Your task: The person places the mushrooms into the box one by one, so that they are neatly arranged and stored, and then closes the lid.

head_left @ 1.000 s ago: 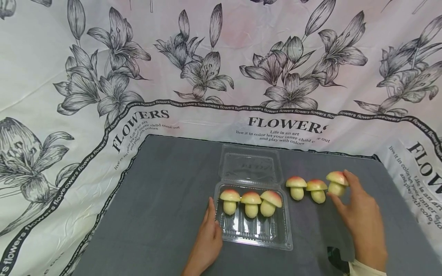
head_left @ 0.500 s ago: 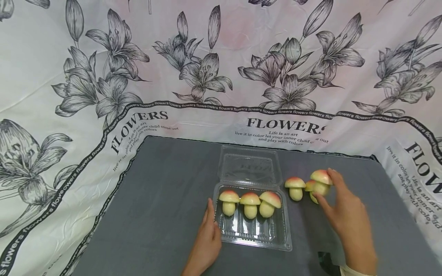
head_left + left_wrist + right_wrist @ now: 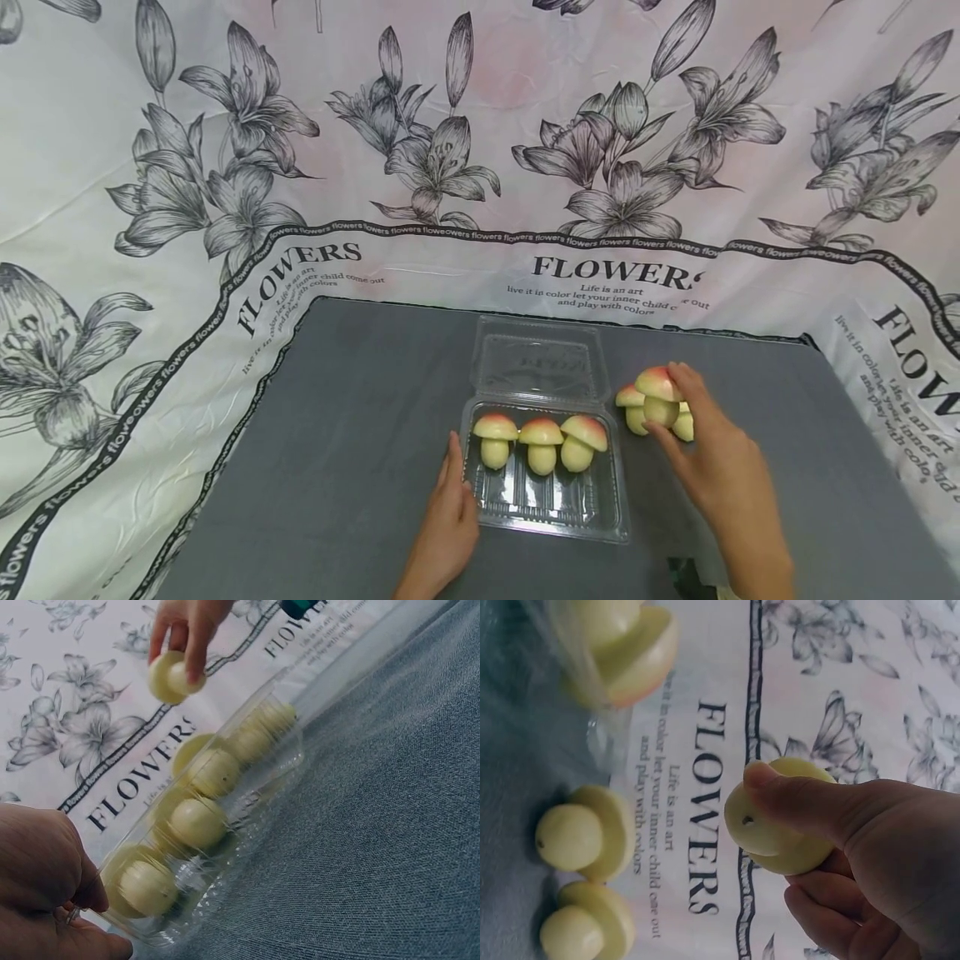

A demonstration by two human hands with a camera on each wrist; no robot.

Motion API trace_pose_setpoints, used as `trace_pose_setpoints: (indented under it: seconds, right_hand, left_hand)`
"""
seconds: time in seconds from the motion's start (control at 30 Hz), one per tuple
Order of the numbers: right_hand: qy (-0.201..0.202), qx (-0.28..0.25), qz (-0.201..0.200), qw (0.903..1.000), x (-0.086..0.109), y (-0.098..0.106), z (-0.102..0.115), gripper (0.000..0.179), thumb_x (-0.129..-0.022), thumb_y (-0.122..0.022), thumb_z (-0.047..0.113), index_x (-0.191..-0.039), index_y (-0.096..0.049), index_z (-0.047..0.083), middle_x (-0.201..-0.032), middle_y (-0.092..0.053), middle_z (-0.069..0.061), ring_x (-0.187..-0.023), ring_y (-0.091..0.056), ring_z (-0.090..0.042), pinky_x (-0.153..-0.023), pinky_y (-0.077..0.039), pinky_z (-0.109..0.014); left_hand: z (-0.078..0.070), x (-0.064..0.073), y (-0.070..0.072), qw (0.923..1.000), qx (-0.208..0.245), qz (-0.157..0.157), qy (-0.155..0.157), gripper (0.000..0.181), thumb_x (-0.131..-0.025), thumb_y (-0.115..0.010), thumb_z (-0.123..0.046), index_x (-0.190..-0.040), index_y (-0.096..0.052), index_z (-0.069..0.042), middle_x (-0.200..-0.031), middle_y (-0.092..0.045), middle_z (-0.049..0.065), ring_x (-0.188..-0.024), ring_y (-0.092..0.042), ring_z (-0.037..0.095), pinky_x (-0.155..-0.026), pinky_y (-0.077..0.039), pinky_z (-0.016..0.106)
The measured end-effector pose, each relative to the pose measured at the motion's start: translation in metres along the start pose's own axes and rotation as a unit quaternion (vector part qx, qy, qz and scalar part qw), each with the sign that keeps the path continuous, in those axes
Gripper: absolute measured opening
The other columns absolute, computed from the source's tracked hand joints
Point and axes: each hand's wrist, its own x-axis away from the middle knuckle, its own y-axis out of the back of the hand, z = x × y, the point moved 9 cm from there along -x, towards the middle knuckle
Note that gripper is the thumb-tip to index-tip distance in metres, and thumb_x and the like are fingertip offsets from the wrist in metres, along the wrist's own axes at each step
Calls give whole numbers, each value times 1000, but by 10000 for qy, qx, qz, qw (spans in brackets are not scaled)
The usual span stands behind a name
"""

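A toy mushroom (image 3: 660,396) with a red-tinged cap and pale stem is held between the thumb and fingers of my right hand (image 3: 731,483). It overlaps two like mushrooms on the table, one on the left (image 3: 628,400) and one on the right (image 3: 684,423). In the right wrist view my thumb presses the held mushroom's stem (image 3: 754,821). My left hand (image 3: 446,529) pinches the left rim of a clear plastic clamshell box (image 3: 555,531). Inside, along its back part, lie three mushrooms: left (image 3: 495,454), middle (image 3: 542,458) and right (image 3: 577,454).
The box's transparent lid (image 3: 540,367) lies folded back behind it on the dark grey tabletop (image 3: 360,433). A white cloth (image 3: 450,267) printed with flowers and lettering hangs behind and at the sides. A dark strap (image 3: 684,575) shows at my right wrist.
My right hand has carried its mushroom leftward, from right of the two loose mushrooms to in front of them. My left hand and the box hold still.
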Motion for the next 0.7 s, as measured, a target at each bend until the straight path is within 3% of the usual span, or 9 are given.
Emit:
trace_pose_setpoints:
  seconds: [0.13, 0.27, 0.37, 0.43, 0.5, 0.7]
  right_hand:
    - [264, -63, -67, 9996, 2, 1, 15, 93, -83, -92, 12, -162, -44, 24, -158, -54, -10, -64, -67, -45, -54, -49, -66]
    - [444, -198, -48, 9988, 3, -2, 29, 96, -80, -93, 12, -162, -44, 25, -158, -55, -8, -85, -72, -53, -61, -51, -68]
    - [590, -267, -2, 9979, 5, -6, 41, 96, -79, -94, 12, -161, -45, 25, -157, -56, -6, -67, -72, -38, -55, -53, -58]
    - [687, -321, 54, 9971, 6, -10, 48, 96, -78, -95, 11, -160, -47, 25, -157, -57, -4, -52, -62, -18, -50, -50, -46]
    - [803, -349, 97, 9961, 7, -14, 55, 95, -78, -95, 11, -159, -48, 25, -156, -57, -2, -48, -49, -4, -48, -47, -38]
    - [848, -386, 535, 9942, 11, -32, 70, 96, -82, -93, 13, -162, -43, 30, -160, -54, 3, -48, -36, 2, -47, -41, -26]
  left_hand:
    - [0, 0, 1, 10000, -25, -32, 4, 72, -107, -44, 7, -169, -8, -2, -174, -15, 21, -158, -18, 32, -124, -20, 54]
    - [1, 0, 1, 10000, 5, -24, 14, 72, -108, -44, 6, -169, -7, -3, -175, -15, 20, -158, -18, 31, -124, -20, 52]
    - [1, 0, 1, 10000, 15, -12, -9, 72, -109, -43, 5, -169, -6, -4, -175, -14, 19, -159, -17, 30, -125, -19, 52]
    - [0, 0, 1, 10000, -2, -13, -25, 72, -109, -43, 5, -169, -6, -5, -175, -13, 19, -159, -17, 30, -125, -19, 53]
    - [0, 0, 1, 10000, -5, 5, -9, 73, -109, -44, 5, -169, -5, -5, -175, -13, 19, -159, -17, 30, -125, -19, 53]
    - [1, 0, 1, 10000, -8, 15, 21, 72, -109, -44, 5, -169, -6, -4, -175, -13, 19, -159, -16, 30, -125, -19, 54]
